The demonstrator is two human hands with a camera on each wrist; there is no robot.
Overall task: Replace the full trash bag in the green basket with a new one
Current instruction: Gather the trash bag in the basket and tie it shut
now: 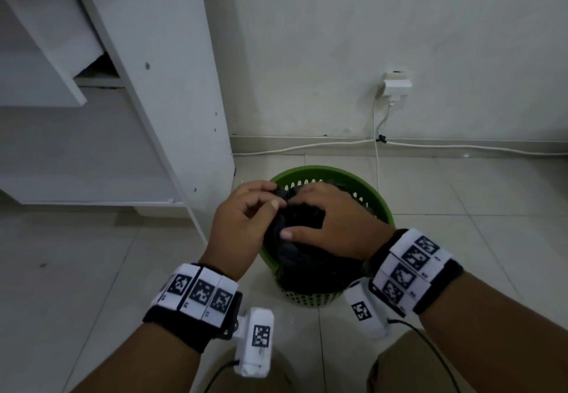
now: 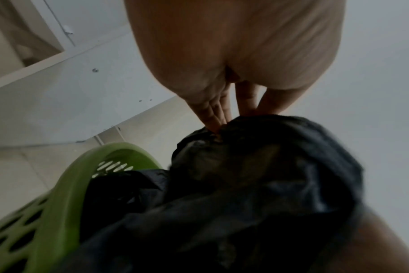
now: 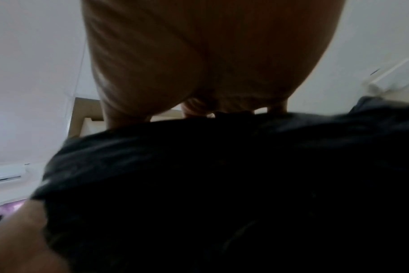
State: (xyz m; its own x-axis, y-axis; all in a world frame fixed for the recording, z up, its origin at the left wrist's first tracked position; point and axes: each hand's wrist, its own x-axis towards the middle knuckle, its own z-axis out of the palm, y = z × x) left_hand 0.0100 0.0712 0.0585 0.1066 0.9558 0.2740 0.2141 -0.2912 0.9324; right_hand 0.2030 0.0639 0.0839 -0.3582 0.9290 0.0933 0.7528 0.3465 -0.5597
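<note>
1. The white desk (image 1: pixel 129 85) fills the upper left of the head view, its side panel slanting down towards the green basket (image 1: pixel 373 199); a drawer hangs open at the top left.
2. The green basket stands on the tiled floor (image 1: pixel 476 239) at lower centre of the head view, just right of the desk's side panel. Its wall is slotted and its rim is smooth.
3. The trash bag (image 1: pixel 295 257) is black and crinkled. It sits inside the basket, with its gathered top bunched up above the rim between the two hands.
4. The left hand (image 1: pixel 242 226) pinches the bag's top from the left side, fingers curled onto the plastic. The right hand (image 1: pixel 332 223) lies over the top from the right, fingers wrapped round the bunch and thumb stretched towards the left.
5. The left wrist view alone shows fingertips (image 2: pixel 214 123) dug into a fold of the bag (image 2: pixel 257 184) and the basket's slots (image 2: pixel 112 167) from close by.
6. The right wrist view is mostly dark plastic (image 3: pixel 222 184) under the palm; its fingers are nearly hidden behind the bag, and the basket is out of sight there.
7. A wall socket (image 1: pixel 396 85) with a white cable shows only in the head view, upper right. The bag's contents cannot be made out.
</note>
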